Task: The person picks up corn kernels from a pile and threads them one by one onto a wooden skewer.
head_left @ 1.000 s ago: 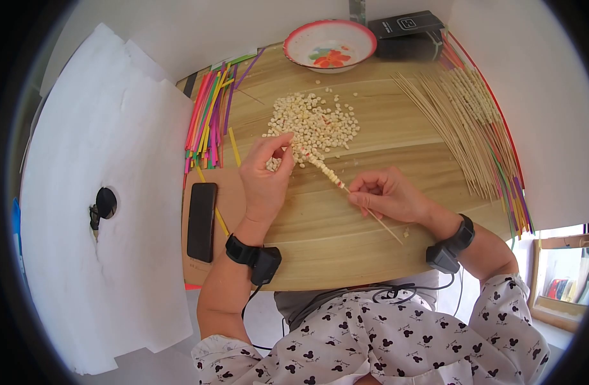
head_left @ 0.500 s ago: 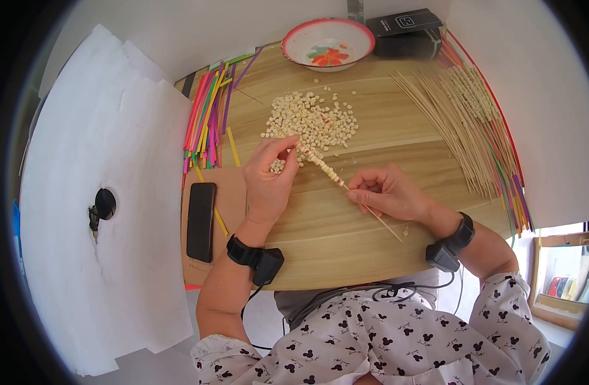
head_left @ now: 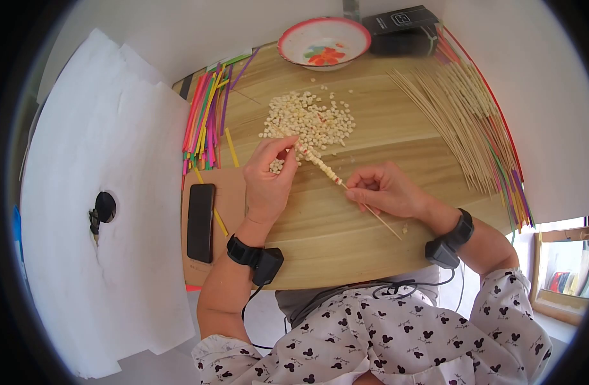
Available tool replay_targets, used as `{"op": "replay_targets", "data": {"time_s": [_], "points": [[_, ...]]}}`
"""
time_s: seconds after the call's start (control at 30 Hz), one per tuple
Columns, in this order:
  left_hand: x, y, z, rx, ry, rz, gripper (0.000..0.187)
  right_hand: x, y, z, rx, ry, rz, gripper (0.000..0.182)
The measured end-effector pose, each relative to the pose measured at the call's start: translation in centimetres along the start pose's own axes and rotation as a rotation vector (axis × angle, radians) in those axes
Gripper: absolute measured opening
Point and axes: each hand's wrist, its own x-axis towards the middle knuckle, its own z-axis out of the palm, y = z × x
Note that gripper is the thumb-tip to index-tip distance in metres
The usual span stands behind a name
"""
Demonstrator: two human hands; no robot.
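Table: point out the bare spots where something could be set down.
Bare wood shows between the bowl and the bare sticks, and below the right hand. It is crowded at the kernels and the colored strips.

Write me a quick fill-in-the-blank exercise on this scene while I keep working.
The bare lower part of the threaded stick is pinched in the person's ____ hand.
The phone lies on the person's ____ side of the table.
The bowl has a ____ rim.
Each wrist wears a strap coloured ____.

Missing words: right; left; red; black.
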Motion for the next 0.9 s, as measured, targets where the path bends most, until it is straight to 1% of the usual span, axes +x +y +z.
{"op": "replay_targets", "data": {"time_s": [0.13,0.17,0.2,0.27,0.33,0.4,0.43,0.5,0.53,0.6,0.7,0.83,0.9], "points": [[0.0,-0.3,0.2,0.001,-0.019,0.002,0.025,0.0,0.0,-0.1,0.001,0.001,-0.004,0.014],[0.0,-0.5,0.3,-0.009,0.012,-0.002,0.025,0.1,0.0,-0.2,0.004,0.003,-0.002,0.014],[0.0,-0.5,0.4,-0.019,0.044,-0.006,0.026,0.2,0.0,-0.2,0.013,0.034,-0.016,0.014],[0.2,0.2,0.3,0.016,0.026,-0.028,0.026,0.4,0.2,-0.4,0.025,0.068,-0.029,0.013],[0.2,0.2,0.2,0.052,0.005,-0.048,0.025,0.6,0.4,-0.9,0.036,0.154,-0.047,0.013],[0.0,-0.8,0.3,0.156,-0.106,0.01,0.018,0.7,0.4,-1.3,0.031,0.174,-0.055,0.013],[0.0,-0.7,0.4,0.153,-0.114,0.011,0.018,0.7,0.4,-1.4,0.023,0.188,-0.062,0.014],[-0.1,-0.6,0.6,0.303,-0.257,0.149,0.014,0.8,0.6,-1.5,0.03,0.191,-0.071,0.014],[-0.1,-0.7,0.7,0.303,-0.262,0.15,0.014,0.9,0.7,-1.5,0.035,0.186,-0.08,0.013],[0.0,-1.1,1.0,0.465,-0.239,0.311,0.013,0.8,0.6,-1.3,0.041,0.185,-0.087,0.013],[0.0,-1.0,1.3,0.515,-0.228,0.348,0.014,0.8,0.6,-1.3,0.04,0.173,-0.094,0.013],[0.1,-1.0,1.3,0.487,-0.243,0.354,0.013,0.8,0.7,-1.3,0.038,0.155,-0.096,0.013],[0.1,-0.6,1.2,0.401,-0.243,0.292,0.01,0.7,0.7,-1.4,0.024,0.147,-0.09,0.013]]}}
